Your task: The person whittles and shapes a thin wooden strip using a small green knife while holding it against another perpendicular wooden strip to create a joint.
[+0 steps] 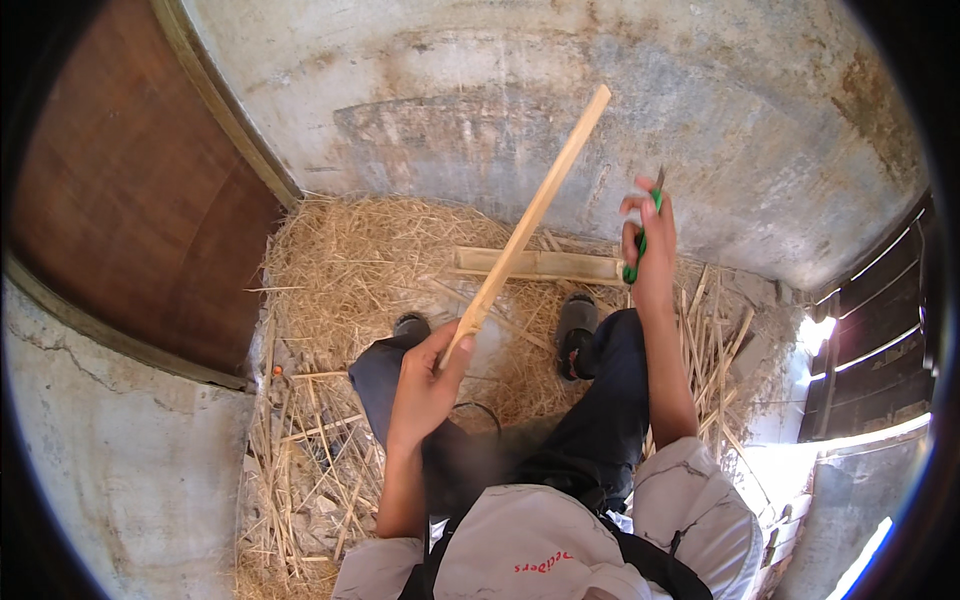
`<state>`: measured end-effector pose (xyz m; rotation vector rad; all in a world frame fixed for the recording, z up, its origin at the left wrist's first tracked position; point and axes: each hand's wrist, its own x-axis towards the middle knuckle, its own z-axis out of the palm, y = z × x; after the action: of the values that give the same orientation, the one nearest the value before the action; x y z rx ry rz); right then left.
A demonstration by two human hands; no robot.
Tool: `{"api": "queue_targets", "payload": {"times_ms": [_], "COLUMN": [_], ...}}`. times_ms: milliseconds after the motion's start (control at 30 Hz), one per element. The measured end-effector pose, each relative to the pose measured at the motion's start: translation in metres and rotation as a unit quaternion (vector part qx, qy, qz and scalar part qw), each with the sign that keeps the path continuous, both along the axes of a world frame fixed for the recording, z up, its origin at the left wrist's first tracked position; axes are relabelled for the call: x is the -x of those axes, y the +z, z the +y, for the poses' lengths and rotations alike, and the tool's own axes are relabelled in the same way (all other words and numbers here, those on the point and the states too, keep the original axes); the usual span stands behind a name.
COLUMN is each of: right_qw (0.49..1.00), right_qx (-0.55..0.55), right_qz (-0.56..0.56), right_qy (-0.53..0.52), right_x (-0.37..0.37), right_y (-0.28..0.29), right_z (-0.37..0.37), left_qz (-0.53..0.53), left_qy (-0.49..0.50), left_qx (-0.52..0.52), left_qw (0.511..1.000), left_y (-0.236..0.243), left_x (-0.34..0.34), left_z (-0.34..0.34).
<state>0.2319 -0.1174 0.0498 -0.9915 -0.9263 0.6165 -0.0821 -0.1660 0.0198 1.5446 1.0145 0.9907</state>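
- Presently, your left hand [425,392] is clamped round the lower end of the bamboo strip [541,213], which slants up and rightward, its far end unsupported in front of the wall [480,75].
- Your right hand [656,252] is curled round the green-handled tool [641,245]; its dark, pointed blade projects beyond the fingers, apart from the strip.
- Slip hazard: a blade skidding along the grain could run down to your bare left hand; too shallow an angle or a hard knot would be the likely cause.
- Leverage hazard: gripped at one end only, the strip could twist or swing under pressure, and its tip could knock the wall.
- Splinter hazard: the split edges look raw enough to prick uncovered skin.
- Dropping hazard: a loosened grip could let the tool fall close to your right shoe [576,315], where loose straw [345,240] may also slide underfoot.
- Materials: the strip is narrow, straight and pale yellow, probably stiff yet springy.
- Beyond it, a broader bamboo piece [572,266] lies on the straw near the wall's foot, pale and long.
- Textures: fine, tangled straw; mottled, stained plaster; at left, a smooth reddish-brown panel [140,190].
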Motion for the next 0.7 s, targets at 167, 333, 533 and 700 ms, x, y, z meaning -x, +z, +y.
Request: {"api": "queue_targets", "payload": {"times_ms": [167,333,533,700], "right_qw": [0.961,0.895,0.866,0.855], "right_qx": [-0.011,-0.09,-0.11,-0.106], "right_qz": [-0.274,-0.426,-0.481,-0.503], "right_qy": [0.047,0.098,0.08,0.067], "right_x": [0.032,0.061,0.067,0.068], "right_y": [-0.043,-0.014,-0.013,-0.008], "right_z": [-0.041,-0.067,-0.065,-0.07], "left_qz": [-0.074,-0.054,-0.029,0.013], "left_qy": [-0.004,0.017,0.02,0.07], "left_qx": [0.064,0.036,-0.055,-0.074], "left_qw": [0.995,0.998,0.998,0.995], "left_y": [0.01,0.018,0.011,0.021], "left_x": [-0.008,-0.013,-0.016,-0.019], "left_z": [-0.012,-0.02,-0.029,-0.036]}}
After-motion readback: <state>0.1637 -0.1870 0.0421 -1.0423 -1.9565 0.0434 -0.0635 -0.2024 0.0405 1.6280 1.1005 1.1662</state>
